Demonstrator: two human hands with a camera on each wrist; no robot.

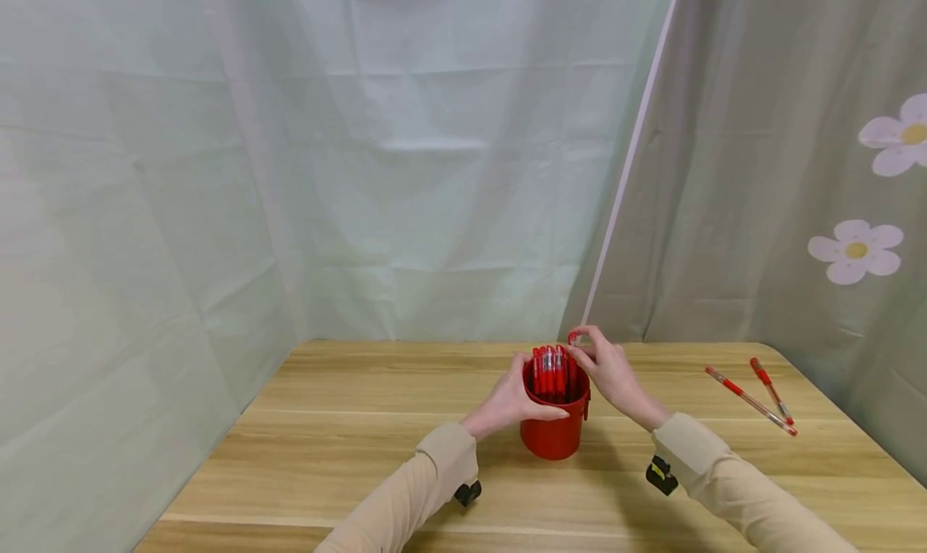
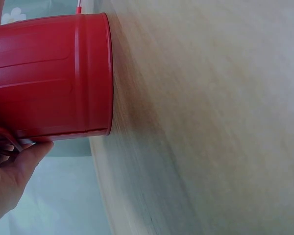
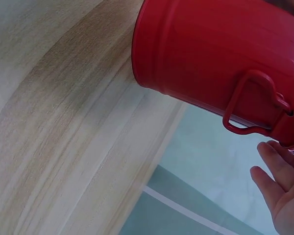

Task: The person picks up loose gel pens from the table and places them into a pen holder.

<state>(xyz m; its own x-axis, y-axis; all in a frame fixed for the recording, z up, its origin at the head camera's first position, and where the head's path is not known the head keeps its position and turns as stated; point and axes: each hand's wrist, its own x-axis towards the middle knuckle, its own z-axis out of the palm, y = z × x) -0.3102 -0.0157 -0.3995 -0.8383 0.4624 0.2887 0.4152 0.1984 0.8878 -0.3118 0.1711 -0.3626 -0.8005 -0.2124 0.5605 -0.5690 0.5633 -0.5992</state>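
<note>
A red metal bucket (image 1: 553, 439) stands upright on the wooden table, with several red-capped pens (image 1: 548, 376) standing in it. My left hand (image 1: 509, 402) grips the bucket's left side near the rim, thumb across the front; in the left wrist view, that hand (image 2: 14, 178) is beside the bucket wall (image 2: 49, 73). At the right rim, my right hand (image 1: 608, 372) pinches a red pen (image 1: 573, 339) by its upper end, its lower part inside the bucket. The right wrist view shows the right hand (image 3: 286, 183) beyond the bucket's wire handle (image 3: 232, 107), the pen mostly hidden.
Two red pens lie on the table to the right, one (image 1: 749, 400) slanting toward the other (image 1: 772, 390), their lower ends close together. Pale curtains (image 1: 434, 175) hang behind the table (image 1: 348, 432) and at both sides.
</note>
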